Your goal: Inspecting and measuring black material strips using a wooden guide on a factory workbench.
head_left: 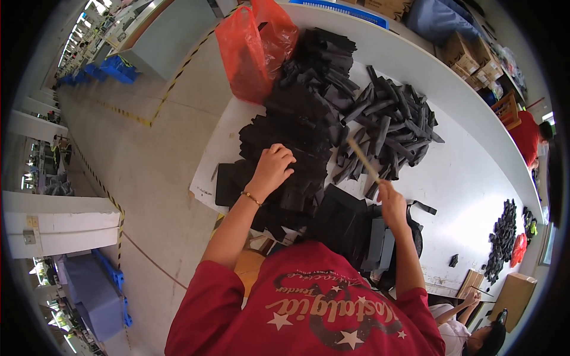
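Observation:
My left hand (272, 167) rests curled on a heap of flat black pieces (291, 139) spread over the white table (469, 172), fingers gripping one of them. My right hand (392, 203) holds a thin wooden stick (362, 159) that points up toward a pile of folded black strips (392, 121). A stack of dark, box-like pieces (350, 228) stands just in front of my red shirt, between the two arms.
An orange plastic bag (252, 44) lies at the table's far left end. Small black piles (503, 237) and cardboard boxes (472, 56) sit farther right. Another person (475, 332) works at lower right, one in red (528, 139) at the far side. Blue pallets (95, 291) stand on the floor.

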`<state>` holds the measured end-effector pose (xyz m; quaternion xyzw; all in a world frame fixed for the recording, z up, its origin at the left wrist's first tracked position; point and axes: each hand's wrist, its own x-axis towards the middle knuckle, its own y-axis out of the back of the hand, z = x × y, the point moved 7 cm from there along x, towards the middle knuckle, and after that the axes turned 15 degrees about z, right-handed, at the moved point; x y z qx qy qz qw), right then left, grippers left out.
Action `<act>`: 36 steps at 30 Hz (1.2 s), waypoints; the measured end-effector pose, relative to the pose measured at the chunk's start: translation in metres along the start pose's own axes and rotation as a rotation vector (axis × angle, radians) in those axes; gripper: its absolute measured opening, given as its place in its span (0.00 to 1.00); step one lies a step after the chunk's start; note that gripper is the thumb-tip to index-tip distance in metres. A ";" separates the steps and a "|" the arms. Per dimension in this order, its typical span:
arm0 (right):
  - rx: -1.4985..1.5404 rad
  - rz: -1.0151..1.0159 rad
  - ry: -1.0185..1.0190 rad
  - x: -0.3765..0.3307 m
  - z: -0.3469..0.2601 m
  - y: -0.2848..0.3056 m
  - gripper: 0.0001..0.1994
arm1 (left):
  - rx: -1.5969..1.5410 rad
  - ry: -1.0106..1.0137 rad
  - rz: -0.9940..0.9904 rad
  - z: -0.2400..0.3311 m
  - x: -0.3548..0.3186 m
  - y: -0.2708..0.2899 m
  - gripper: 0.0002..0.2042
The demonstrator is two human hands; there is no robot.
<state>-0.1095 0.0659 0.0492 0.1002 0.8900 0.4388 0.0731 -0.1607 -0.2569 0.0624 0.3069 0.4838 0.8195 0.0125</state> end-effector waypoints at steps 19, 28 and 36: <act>0.048 0.157 0.656 -0.029 -0.078 -0.022 0.11 | -0.450 0.144 0.000 0.007 0.034 0.020 0.06; 0.735 -0.338 -0.054 -0.053 -0.070 -0.086 0.16 | -1.221 0.789 0.680 0.025 0.013 0.041 0.27; 0.546 0.145 0.124 -0.079 -0.103 -0.089 0.18 | -1.871 1.396 0.583 0.047 -0.042 -0.069 0.11</act>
